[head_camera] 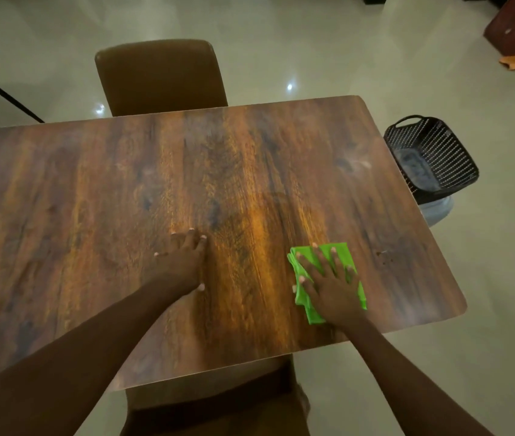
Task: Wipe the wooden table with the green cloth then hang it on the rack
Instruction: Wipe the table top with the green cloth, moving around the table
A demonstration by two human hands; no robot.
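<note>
While your right hand (331, 284), fingers spread, presses the folded bright-green cloth (305, 305) flat at lower right, your left hand (180, 262) splays on the brown wooden bench (92, 199); wiping is underway, so sweep leftward next.

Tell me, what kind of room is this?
Probably a dining room at home: a wooden table with a chair tucked in, a shiny tiled floor, and a black basket beside it.

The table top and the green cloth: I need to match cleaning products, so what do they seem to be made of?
The table top looks like wood or a wood-grain laminate with a smooth, semi-gloss finish: streaky grain, soft sheen, thin rounded edge. The green cloth looks like soft microfibre-type fabric, matte, folded in layers under the right hand.
</note>
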